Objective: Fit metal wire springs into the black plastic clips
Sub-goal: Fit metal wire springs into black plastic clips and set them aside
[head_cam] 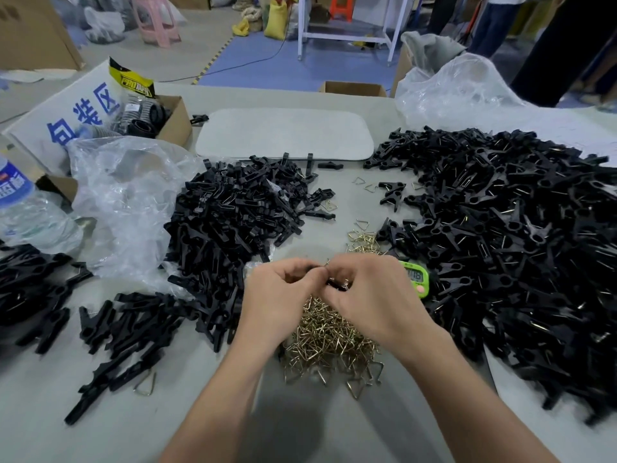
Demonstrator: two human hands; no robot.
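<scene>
Two hands in view, both low over the table (100,422), fingertips meeting.

- Left hand (280,289): fingers curled, thumb and forefinger pinching one black clip (336,284).
- Right hand (370,295): fingers curled round the same clip from the other side.
- Brass glints show at the clip between the fingertips. We cannot tell whether a spring is seated in it.

Springs:
- One main spring heap (330,335) lies directly under the hands, far too many to count.
- One smaller spring cluster (364,240) sits just beyond the right hand.
- We count one lone spring (145,384) at the near-left clips.
- We count a loose pair (360,181) in the gap between the two big clip heaps.

Clips: we separate three heaps, and single pieces are uncountable.
- The centre-left heap (233,228) trails toward us.
- The right heap (517,245) is the largest, and many of its clips show wire.
- The far-left heap (30,285) is cut by the frame edge.

Other items:
- One green counter (417,279) sits against the right heap, partly behind the right hand.
- One white pad (283,133) lies at the far middle.
- One water bottle (23,208) lies on its side at the left.
- There are two clear plastic bags, the left bag (127,202) and the right bag (457,88).
- One open cardboard box (175,123) stands beside one white sign (76,111) with blue characters.
</scene>
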